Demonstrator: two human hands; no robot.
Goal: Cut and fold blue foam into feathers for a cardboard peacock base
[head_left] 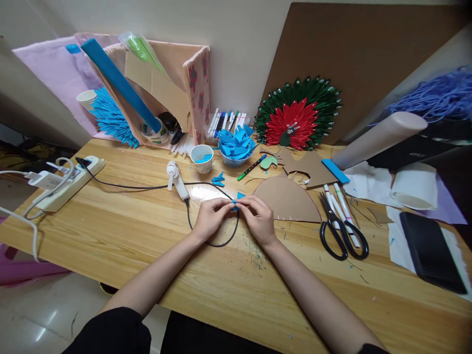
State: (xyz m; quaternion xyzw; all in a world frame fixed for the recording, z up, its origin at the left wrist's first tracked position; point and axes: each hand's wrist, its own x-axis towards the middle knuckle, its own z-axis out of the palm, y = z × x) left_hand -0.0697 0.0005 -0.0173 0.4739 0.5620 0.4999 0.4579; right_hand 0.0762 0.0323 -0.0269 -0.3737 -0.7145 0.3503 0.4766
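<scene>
My left hand (214, 216) and my right hand (259, 216) meet over the middle of the wooden table (147, 221). Between their fingertips both pinch a small blue folded piece (235, 204), mostly covered by the fingers. Just beyond it lies a blue triangle (240, 195). A few folded blue pieces (218, 180) rest farther back, in front of a white paper cup (202, 160) with blue bits inside. Beside the cup, a bowl (236, 160) is heaped with blue pieces (238, 140). A white glue gun (177, 181) stands left of my hands, its black cord looping beneath them.
Black-handled scissors (342, 228) and markers lie at right, near a black phone (431, 250). A brown cardboard semicircle (287, 199) is right of my hands. A power strip (66, 184) sits at left. A red and green peacock craft (295, 118) leans at the back.
</scene>
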